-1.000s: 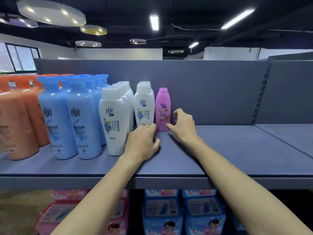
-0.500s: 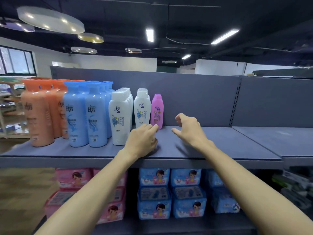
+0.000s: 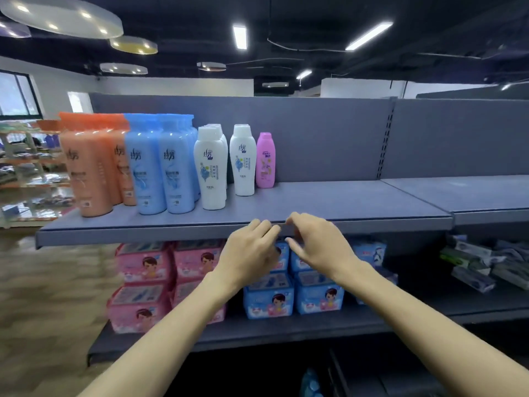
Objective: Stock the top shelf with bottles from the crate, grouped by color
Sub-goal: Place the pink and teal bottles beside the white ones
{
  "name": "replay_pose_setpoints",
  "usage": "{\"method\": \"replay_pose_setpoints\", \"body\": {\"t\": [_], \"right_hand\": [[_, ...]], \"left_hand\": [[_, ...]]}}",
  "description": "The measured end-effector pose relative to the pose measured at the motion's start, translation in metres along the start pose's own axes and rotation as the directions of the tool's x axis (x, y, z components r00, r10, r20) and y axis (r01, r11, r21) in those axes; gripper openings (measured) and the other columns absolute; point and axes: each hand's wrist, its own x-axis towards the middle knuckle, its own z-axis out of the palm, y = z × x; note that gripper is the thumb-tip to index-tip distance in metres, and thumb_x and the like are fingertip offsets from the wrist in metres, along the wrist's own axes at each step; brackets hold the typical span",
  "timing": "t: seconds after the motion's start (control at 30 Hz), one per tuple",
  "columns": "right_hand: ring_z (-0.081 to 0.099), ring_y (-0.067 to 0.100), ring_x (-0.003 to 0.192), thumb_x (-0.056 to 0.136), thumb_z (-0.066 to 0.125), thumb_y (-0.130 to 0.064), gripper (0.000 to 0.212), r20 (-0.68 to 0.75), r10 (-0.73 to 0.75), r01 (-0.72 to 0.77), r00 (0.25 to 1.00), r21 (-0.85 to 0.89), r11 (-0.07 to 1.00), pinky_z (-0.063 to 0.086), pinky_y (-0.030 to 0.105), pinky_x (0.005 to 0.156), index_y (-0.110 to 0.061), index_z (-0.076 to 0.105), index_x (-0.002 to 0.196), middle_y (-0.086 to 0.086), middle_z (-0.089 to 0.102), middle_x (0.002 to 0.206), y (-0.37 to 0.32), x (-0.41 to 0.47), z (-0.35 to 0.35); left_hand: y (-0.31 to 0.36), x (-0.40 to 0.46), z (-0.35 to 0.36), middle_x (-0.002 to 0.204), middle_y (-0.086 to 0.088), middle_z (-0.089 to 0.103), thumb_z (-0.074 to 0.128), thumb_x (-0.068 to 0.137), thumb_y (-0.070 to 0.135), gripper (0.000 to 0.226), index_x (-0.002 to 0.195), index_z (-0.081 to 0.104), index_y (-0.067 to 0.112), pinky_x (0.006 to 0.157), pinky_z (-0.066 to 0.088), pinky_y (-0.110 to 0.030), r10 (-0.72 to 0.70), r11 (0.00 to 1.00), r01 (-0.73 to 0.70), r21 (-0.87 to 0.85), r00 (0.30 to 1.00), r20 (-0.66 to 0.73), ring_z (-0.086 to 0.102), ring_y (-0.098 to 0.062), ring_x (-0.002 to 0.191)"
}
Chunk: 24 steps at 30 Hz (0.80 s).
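The fingers of the left hand point(image 3: 248, 247) are loosely bent and hold nothing, and the fingers of the right hand point(image 3: 317, 245) are loosely bent too, with the thumb sticking out below, and they hold nothing either. Both hands hang in the air close together, just in front of the front edge of the top shelf point(image 3: 357, 202), and they do not touch any bottle. On the shelf the bottles stand up straight in color groups: orange bottles point(image 3: 88, 167) far left, then blue bottles point(image 3: 160, 167), then white bottles point(image 3: 213, 170), and one pink bottle point(image 3: 265, 160) alone at the right end of the row, near the back wall. To the right of the pink bottle the shelf is bare. I think the step now is to go and get more bottles, so the hands should go down to the crate. The crate is hard to find here; a blue thing point(image 3: 310, 382) low down at the bottom edge may be part of it, but I cannot tell. To do this well, pick another pink bottle if there is one, grab it round the middle, and stand it right beside the pink one, label to the front. Set it down gently so the row does not get bumped and fall over.
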Motion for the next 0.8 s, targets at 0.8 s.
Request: {"method": "replay_pose_setpoints", "body": {"t": [0.8], "right_hand": [[0.061, 0.033, 0.102, 0.089, 0.058, -0.026, 0.030, 0.665, 0.257, -0.230, 0.701, -0.129, 0.964, 0.047, 0.038, 0.077, -0.014, 0.050, 0.115, 0.007, 0.060, 0.111, 0.033, -0.222, 0.184]], "left_hand": [[0.123, -0.232, 0.098, 0.079, 0.003, 0.053, 0.056, 0.076, 0.024, 0.026, 0.100, 0.056, 0.016, 0.045, 0.035, -0.027, -0.133, 0.927, 0.324, -0.189, 0.755, 0.642, 0.053, -0.018, 0.070]]}}
